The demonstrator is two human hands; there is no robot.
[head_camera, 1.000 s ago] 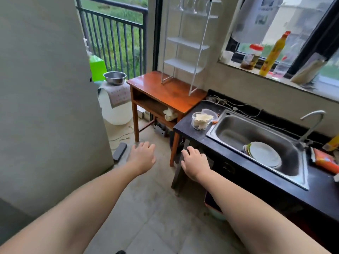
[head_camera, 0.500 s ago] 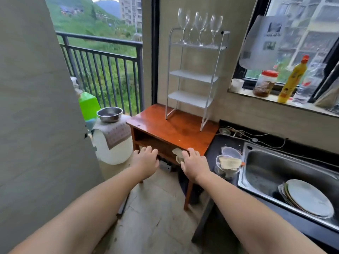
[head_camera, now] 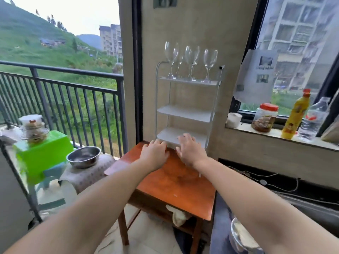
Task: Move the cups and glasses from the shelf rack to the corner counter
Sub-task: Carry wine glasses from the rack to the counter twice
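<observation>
A white three-tier shelf rack (head_camera: 185,112) stands on a wooden table (head_camera: 176,187) against the wall. Several clear wine glasses (head_camera: 190,63) stand upright on its top tier; the two lower tiers hold nothing. My left hand (head_camera: 155,154) and my right hand (head_camera: 189,149) reach forward side by side over the table, palms down, fingers spread, just in front of the rack's lowest tier. Both hands hold nothing and are well below the glasses.
A metal bowl (head_camera: 83,156) rests on a cloth-covered stand left of the table, beside a green box (head_camera: 44,153) and the balcony railing (head_camera: 73,99). On the window sill (head_camera: 275,138) at right stand a jar, a yellow bottle and a water bottle. A dark counter (head_camera: 275,208) runs right.
The view has moved closer and tilted up; the rack and glasses now fill the centre. Both hands have advanced from the table's front edge to the rack's lowest tier.
</observation>
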